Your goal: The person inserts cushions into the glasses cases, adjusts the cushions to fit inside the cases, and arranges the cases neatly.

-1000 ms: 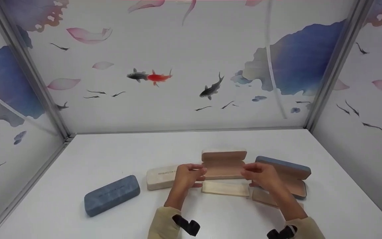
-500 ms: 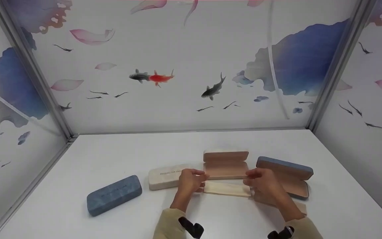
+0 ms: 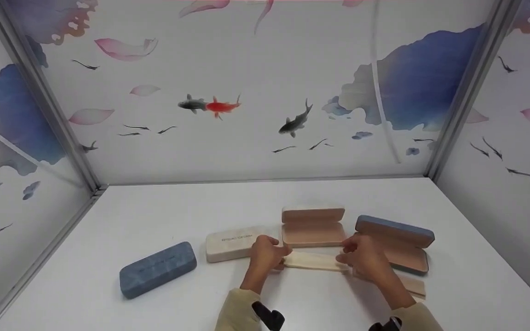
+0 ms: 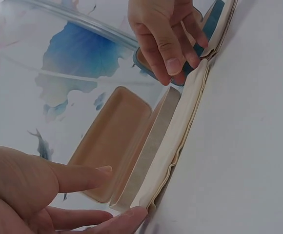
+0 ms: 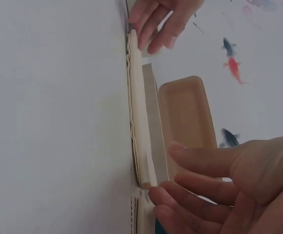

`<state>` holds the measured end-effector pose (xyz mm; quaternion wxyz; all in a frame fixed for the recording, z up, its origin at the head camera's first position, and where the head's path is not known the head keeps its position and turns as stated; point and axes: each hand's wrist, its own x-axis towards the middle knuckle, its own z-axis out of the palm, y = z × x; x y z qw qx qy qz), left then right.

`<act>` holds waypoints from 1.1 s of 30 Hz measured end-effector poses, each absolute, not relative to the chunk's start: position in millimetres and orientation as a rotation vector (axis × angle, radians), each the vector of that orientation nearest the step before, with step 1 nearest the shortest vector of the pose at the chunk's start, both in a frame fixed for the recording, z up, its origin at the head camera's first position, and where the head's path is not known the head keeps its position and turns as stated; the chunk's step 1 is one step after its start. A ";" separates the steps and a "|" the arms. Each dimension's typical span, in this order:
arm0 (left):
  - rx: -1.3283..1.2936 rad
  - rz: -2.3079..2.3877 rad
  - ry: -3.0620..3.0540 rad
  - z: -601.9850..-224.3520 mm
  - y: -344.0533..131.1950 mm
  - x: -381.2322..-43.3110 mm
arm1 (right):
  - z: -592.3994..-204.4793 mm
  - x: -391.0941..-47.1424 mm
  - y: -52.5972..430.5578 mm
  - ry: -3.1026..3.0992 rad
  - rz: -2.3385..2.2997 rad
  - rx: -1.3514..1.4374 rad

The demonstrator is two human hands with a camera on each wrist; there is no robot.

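A cream folded cloth (image 3: 313,260) lies flat on the table, just in front of an open glasses case (image 3: 313,235) with a brown lining. At the cloth's left end is my left hand (image 3: 265,253); in the left wrist view its fingertips (image 4: 134,217) touch the end while the thumb stays apart. My right hand (image 3: 367,257) is at the other end, fingers loosely extended. Seen from the right wrist, those fingertips (image 5: 160,195) are right at the cloth's corner, with the thumb raised away. Neither hand wraps round the cloth.
An open blue glasses case (image 3: 396,243) stands at the right, and a tan folded cloth (image 3: 414,287) lies before it, partly hidden by my right forearm. To the left are a closed cream case (image 3: 230,243) and a closed blue case (image 3: 158,270). Printed walls enclose the table.
Both hands have come down slightly from beside the open cream case to the cloth's ends. My right hand has moved nearer its right end. The cases have stayed put.
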<state>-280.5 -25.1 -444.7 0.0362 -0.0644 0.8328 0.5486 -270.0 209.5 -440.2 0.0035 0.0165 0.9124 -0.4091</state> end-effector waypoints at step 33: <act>-0.080 1.402 2.753 -449.6 -23.8 -275.0 | -450.5 -269.7 203.1 2.855 -1.179 0.093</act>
